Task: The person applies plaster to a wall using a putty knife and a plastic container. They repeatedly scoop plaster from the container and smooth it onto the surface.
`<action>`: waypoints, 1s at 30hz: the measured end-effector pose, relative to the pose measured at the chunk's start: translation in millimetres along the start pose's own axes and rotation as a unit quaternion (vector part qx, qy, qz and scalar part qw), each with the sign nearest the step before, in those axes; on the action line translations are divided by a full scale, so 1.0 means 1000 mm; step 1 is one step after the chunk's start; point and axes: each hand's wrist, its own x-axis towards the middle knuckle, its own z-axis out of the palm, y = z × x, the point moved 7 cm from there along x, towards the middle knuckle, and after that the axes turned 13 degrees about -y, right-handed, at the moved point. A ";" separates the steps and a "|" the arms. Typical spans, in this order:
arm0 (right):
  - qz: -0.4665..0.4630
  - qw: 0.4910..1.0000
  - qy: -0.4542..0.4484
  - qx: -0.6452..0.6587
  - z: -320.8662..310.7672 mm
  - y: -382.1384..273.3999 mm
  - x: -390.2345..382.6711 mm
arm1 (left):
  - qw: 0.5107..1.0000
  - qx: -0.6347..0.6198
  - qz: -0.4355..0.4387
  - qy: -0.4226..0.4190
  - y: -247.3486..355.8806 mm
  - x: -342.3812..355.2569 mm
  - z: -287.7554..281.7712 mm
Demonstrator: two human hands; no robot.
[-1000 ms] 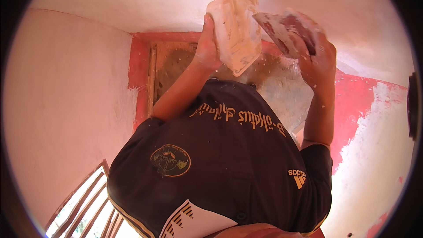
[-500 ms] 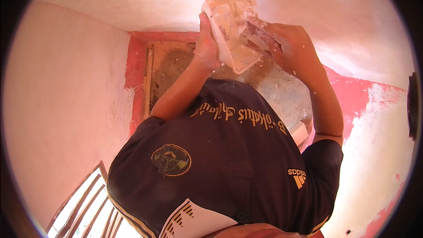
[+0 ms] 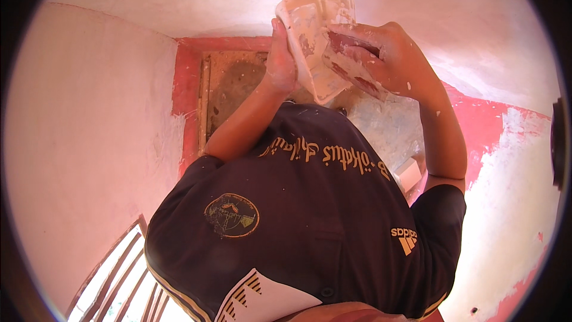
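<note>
A clear rectangular plastic tub (image 3: 301, 62), smeared inside with whitish paste, is held up and tilted in front of me. My left hand (image 3: 281, 62) is wrapped round its left side, the thumb up along the wall and the other fingers hidden behind. Over the tub's right edge, my right hand (image 3: 396, 59) pinches a flat dark-red scraper (image 3: 354, 74) coated with pale paste. The scraper's left edge reaches into the tub's opening; whether it touches the inside I cannot tell. White smears and specks cover my right fingers and wrist.
A pale wall (image 3: 441, 12) rises close beyond the tub, with another wall (image 3: 89, 119) at left. Red-painted bands (image 3: 186, 83) frame a stained brownish surface below. White patches cover the red on the right. A barred window (image 3: 119, 274) stands at lower left.
My right hand and the scraper have shifted slightly, showing more of the scraper's face. The tub has moved a little to the right in my left hand.
</note>
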 end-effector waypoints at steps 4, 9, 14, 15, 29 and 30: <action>-0.033 0.999 0.027 0.020 0.002 0.005 0.002 | 1.000 0.004 -0.009 0.007 -0.007 0.000 -0.004; 0.011 0.995 -0.030 0.098 0.016 0.028 0.005 | 0.999 0.033 -0.010 0.030 -0.018 -0.003 -0.012; 0.011 0.992 -0.028 0.125 0.027 0.048 0.014 | 0.998 0.036 -0.024 0.042 -0.030 -0.003 -0.025; -0.014 0.991 -0.009 0.130 0.027 0.050 0.015 | 0.999 0.023 -0.026 0.042 -0.033 -0.002 -0.027; -0.002 0.914 -0.064 0.402 0.071 0.119 0.033 | 0.990 0.024 -0.091 0.109 -0.084 0.013 -0.074; 0.007 0.916 -0.054 0.397 0.074 0.123 0.032 | 0.988 0.052 -0.080 0.124 -0.082 0.013 -0.078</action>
